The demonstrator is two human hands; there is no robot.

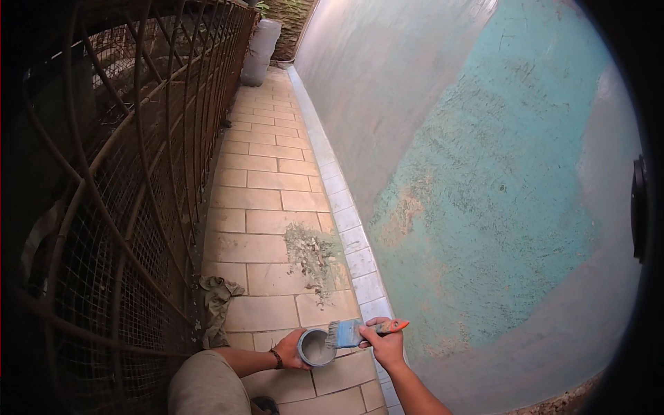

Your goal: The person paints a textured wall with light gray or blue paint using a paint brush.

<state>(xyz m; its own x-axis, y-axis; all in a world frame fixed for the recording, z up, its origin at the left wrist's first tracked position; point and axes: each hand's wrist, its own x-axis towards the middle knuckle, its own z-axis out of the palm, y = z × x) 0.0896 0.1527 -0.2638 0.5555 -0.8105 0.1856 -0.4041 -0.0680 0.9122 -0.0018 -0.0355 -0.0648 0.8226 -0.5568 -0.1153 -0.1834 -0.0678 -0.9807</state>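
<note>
My left hand (290,348) is closed round the side of a small round paint pot (317,348) with greyish paint in it, low over the tiles. In my right hand (384,342) is a flat paintbrush (349,334), gripped near its base, its orange-tipped handle pointing right. The brush's paint-smeared bristles are at the pot's right rim; whether they touch it I cannot tell. To the right rises a wall (498,207), turquoise and rough in the middle, with smooth grey paint around that patch.
A rusty metal fence with wire mesh (131,228) runs along the left. A crumpled cloth (218,304) lies at its foot. Grey-green flakes (315,256) litter the beige tiles (259,242). A pale, translucent container (261,52) stands at the far end.
</note>
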